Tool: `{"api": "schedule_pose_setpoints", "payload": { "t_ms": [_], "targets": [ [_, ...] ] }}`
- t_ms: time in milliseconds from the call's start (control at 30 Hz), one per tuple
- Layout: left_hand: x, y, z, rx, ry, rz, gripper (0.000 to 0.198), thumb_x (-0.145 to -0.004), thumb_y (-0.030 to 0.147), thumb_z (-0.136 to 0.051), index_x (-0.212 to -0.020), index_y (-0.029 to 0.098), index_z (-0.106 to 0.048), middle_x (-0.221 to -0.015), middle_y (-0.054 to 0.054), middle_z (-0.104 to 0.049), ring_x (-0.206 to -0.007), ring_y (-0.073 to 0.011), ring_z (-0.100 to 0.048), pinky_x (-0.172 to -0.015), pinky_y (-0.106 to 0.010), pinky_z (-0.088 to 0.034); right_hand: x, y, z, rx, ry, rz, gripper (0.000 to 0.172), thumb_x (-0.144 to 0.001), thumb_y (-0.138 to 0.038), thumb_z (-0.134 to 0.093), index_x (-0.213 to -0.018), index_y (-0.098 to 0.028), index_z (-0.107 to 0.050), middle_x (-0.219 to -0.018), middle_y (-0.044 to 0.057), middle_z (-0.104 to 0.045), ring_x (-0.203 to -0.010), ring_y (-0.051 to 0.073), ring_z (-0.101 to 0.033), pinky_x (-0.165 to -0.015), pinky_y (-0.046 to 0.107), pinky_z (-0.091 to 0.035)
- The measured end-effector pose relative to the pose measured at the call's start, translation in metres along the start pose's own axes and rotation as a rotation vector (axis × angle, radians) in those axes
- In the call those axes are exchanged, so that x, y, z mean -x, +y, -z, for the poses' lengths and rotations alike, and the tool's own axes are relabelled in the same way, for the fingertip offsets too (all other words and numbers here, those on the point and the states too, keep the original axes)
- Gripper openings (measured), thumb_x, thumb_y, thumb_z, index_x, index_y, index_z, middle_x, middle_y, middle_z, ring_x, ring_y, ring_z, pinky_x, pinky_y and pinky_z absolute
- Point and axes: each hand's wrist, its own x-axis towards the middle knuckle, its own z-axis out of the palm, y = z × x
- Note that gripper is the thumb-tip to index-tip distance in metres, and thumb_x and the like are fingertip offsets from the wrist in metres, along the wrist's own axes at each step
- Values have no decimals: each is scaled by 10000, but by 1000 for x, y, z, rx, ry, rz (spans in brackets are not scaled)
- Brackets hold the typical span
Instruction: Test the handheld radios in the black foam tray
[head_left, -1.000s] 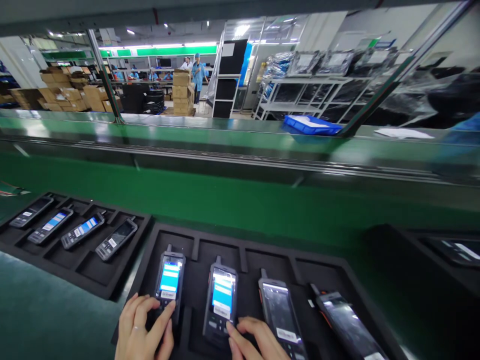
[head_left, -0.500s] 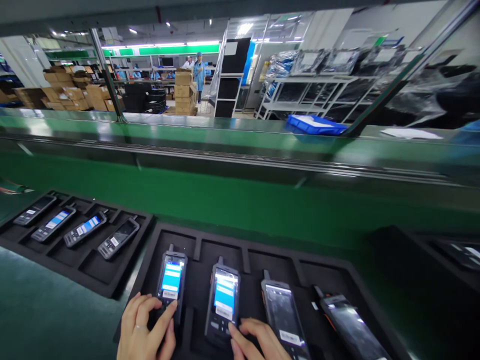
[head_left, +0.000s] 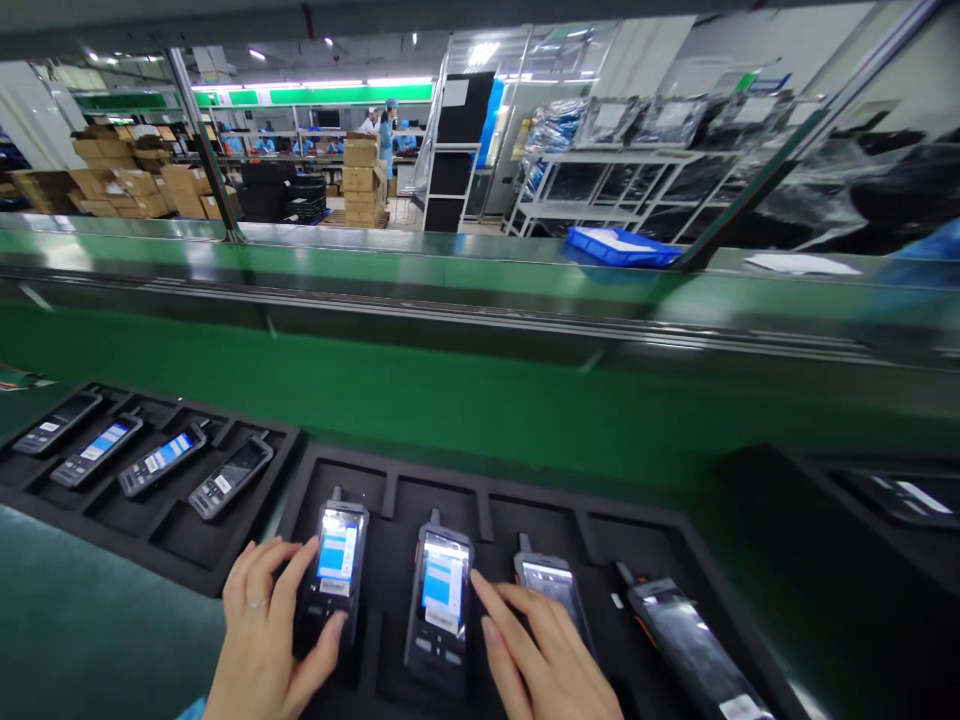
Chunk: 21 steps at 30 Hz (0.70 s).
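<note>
left hand [head_left: 262, 630]: open, fingers around first handset [head_left: 334, 580] | right hand [head_left: 544, 655]: open, flat on third handset [head_left: 551, 590]

Green conveyor line [head_left: 480, 290], stacked cartons [head_left: 362, 180], metal shelving [head_left: 600, 190], ceiling strip lights [head_left: 330, 85]

Both hands are bare, with no gloves. The left hand [head_left: 262, 640] wears a thin, plain ring on one finger. A sliver of light blue sleeve [head_left: 191, 709] shows at its wrist, at the bottom edge. The right hand [head_left: 544, 660] carries no ring that shows, and its nails are short and unpainted.
</note>
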Motion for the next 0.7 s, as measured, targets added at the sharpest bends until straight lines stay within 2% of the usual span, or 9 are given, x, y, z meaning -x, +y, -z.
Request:
{"api": "schedule_pose_setpoints", "payload": {
  "t_ms": [100,200,333,500,600,700],
  "targets": [
    [-22,-4,5,-56,-21,-131,388,-917,286,-520,-1241,73,-511,-1176,-166,-468,-1145,-347,-431,-1042,-504,-265,-19,-2,5,39,-3,-6,389,-1010,-314,-354,-1077,-179,-713,-848,78,-701,-726,194,-728,-599,292,-643],
    [-32,-5,3,-99,-42,-204,358,-923,323,-509,-1171,71,-560,-1181,-181,-459,-1168,-371,-416,-1065,-521,-207,-25,-5,4,61,18,13,416,-1004,-322,-344,-1028,-197,-739,-843,93,-701,-714,196,-727,-567,292,-640],
    [-29,-5,-3,-99,-91,-218,425,-942,422,-485,-1182,84,-579,-1200,-188,-449,-1187,-381,-402,-1063,-528,-187,-18,1,-3,92,3,31,374,-962,-263,-378,-1003,-242,-749,-937,107,-713,-783,236,-726,-601,382,-655],
    [-27,-8,-7,-74,-110,-263,544,-936,558,-459,-1194,107,-621,-1204,-189,-455,-1199,-397,-392,-1059,-538,-181,-9,8,-6,38,4,8,340,-980,-309,-411,-1094,-232,-722,-1039,102,-698,-887,210,-710,-685,342,-647],
    [-29,-7,-7,-101,-122,-281,503,-919,537,-522,-1218,147,-627,-1194,-167,-476,-1196,-386,-400,-1070,-527,-169,-9,7,-7,8,50,-10,360,-995,-305,-390,-1045,-215,-735,-1021,94,-705,-880,211,-705,-687,351,-644],
    [-29,-7,-6,-91,-120,-236,447,-936,462,-515,-1220,132,-616,-1195,-170,-484,-1198,-372,-412,-1077,-520,-184,-10,5,-7,-14,43,-18,351,-992,-289,-399,-1038,-211,-738,-1028,96,-706,-885,214,-706,-688,355,-648]
  ]
}}
